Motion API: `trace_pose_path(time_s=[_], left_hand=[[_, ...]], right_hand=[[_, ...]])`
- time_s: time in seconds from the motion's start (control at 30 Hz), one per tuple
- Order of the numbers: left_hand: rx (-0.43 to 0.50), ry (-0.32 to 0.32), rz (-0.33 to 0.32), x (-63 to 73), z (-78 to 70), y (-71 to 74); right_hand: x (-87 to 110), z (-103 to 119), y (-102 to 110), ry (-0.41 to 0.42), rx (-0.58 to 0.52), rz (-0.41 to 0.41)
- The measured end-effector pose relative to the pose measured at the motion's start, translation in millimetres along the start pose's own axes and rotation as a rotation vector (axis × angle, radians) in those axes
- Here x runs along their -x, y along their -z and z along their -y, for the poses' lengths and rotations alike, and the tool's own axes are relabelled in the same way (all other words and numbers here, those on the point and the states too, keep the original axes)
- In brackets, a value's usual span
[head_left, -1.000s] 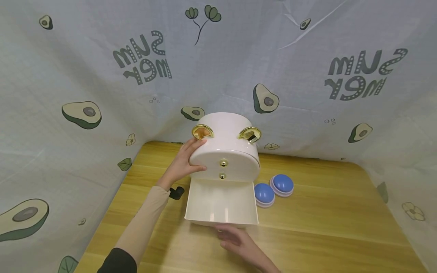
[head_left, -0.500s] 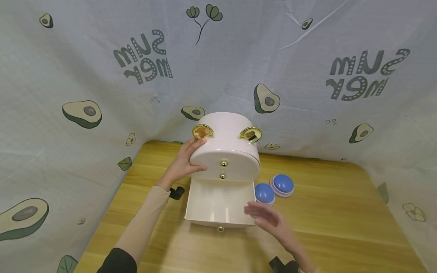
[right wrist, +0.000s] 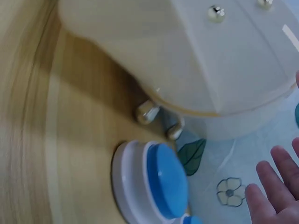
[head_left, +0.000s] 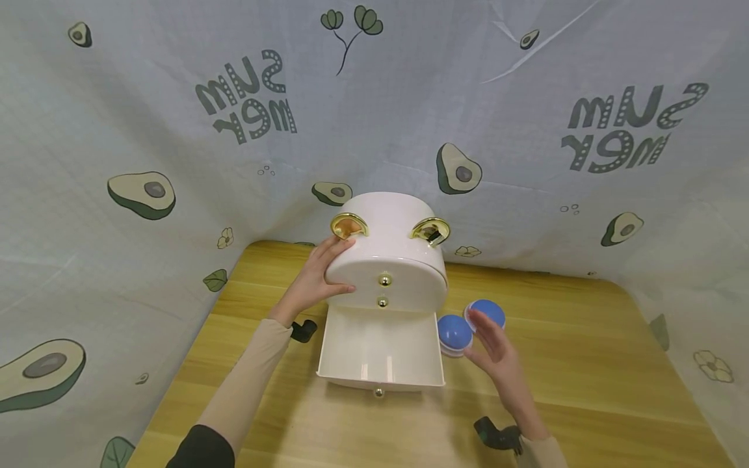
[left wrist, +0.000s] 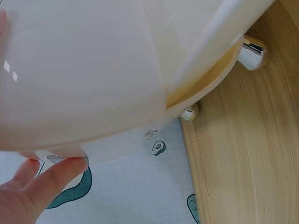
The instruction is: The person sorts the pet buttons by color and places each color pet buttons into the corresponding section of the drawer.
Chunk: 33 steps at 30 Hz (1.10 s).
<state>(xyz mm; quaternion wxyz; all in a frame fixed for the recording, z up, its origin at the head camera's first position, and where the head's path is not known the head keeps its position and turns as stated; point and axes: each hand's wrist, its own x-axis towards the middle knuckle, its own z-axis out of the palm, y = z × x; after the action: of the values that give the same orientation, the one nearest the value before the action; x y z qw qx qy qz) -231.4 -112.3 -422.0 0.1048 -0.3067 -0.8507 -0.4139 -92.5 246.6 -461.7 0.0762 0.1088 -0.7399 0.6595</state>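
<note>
My left hand (head_left: 316, 276) holds the left side of a glossy white drawer box (head_left: 389, 244), thumb on its front and fingers up by a gold ear (head_left: 349, 225). The box's lower drawer (head_left: 380, 344) is pulled out, bare inside, with a gold knob (head_left: 378, 392) on its front. To the right of the drawer stand two blue domes on pale round bases. My right hand (head_left: 500, 361), fingers spread and holding nothing, is beside the nearer blue dome (head_left: 454, 331) and partly overlaps the farther blue dome (head_left: 490, 312) in the head view.
Everything stands on a wood-grain table (head_left: 585, 364). A pale cloth (head_left: 374, 97) printed with avocados hangs behind and along the sides. Black straps (head_left: 497, 434) are at both wrists. Small gold feet (right wrist: 147, 112) show under the box in the right wrist view.
My right hand has left the drawer's front knob and moved right and forward to the blue domes. The left hand stays on the box, and the drawer remains pulled out.
</note>
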Motion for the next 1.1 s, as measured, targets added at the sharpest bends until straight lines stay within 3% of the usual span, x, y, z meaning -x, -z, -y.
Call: trace_pose_path(time_s=[0.37, 0.67, 1.1], left_hand=[[-0.001, 0.025, 0.002, 0.6, -0.7, 1.3], [-0.001, 0.02, 0.003, 1.1, -0.8, 0.5], [-0.006, 0.015, 0.004, 0.7, -0.2, 0.7]], right_hand=[[-13.4, -40.9, 6.6, -0.145, 0.112, 0.069], [-24.6, -68.5, 7.2, -0.131, 0.176, 0.077], [-24.7, -79.3, 10.6, -0.189, 0.258, 0.079]])
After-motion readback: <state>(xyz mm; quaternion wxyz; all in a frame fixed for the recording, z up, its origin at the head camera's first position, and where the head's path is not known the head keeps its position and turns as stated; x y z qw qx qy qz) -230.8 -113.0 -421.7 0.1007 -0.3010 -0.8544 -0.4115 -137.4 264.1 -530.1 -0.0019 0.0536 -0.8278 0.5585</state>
